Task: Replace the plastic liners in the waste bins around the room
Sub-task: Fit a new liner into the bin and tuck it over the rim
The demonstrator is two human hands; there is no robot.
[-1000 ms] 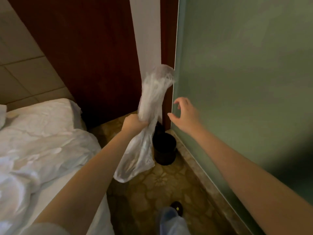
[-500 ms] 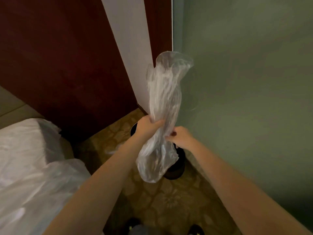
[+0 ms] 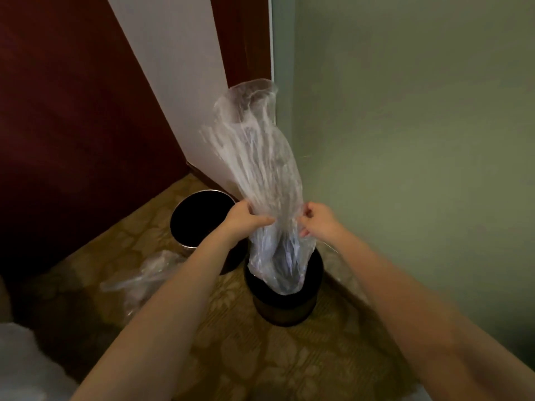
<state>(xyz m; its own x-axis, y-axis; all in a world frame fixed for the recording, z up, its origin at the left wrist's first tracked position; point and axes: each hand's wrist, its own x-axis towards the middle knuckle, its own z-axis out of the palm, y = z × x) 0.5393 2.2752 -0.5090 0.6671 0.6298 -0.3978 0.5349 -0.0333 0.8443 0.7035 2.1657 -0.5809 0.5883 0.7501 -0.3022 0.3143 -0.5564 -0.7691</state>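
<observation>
A clear plastic liner stands puffed up in the air in front of me, its lower end hanging into a small dark round bin on the carpet. My left hand grips the liner's left side at about its middle. My right hand pinches its right side at the same height. A second, larger dark bin stands just behind and to the left, its inside black and with no liner showing.
A crumpled clear plastic bag lies on the patterned carpet left of the bins. A green wall closes the right side. A dark red wooden panel and a white wall strip stand behind. White bedding shows at bottom left.
The view has tilted down, bringing both bins and the floor bag into sight. My hands and the liner have lowered, and its bottom now hangs into the smaller bin.
</observation>
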